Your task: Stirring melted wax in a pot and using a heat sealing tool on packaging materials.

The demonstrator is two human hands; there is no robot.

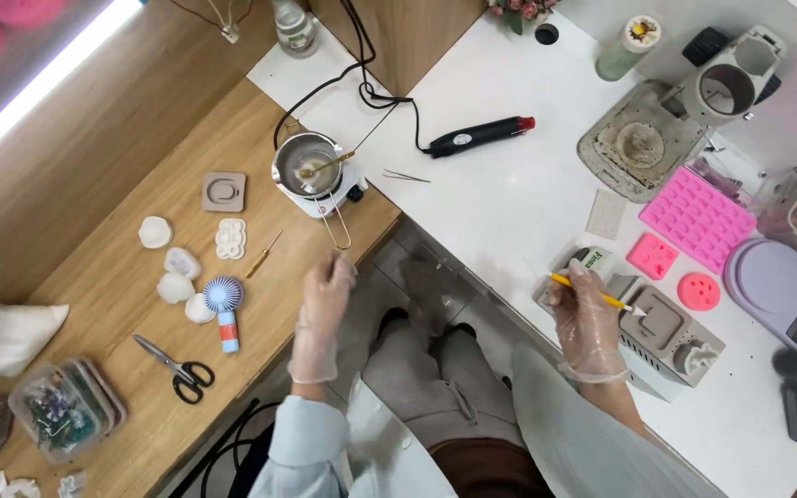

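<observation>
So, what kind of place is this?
Probably a small craft workshop, perhaps for casting wax: a melting pot on a small heater, pink silicone moulds, and a heat gun on the white table.

both hands wear thin clear gloves. the left hand [325,293] is raised in front of the body, fingers loosely curled and pinched together, forearm in a pale sleeve. the right hand [586,318] is stretched forward, fingers closed in a pen-like grip.
</observation>
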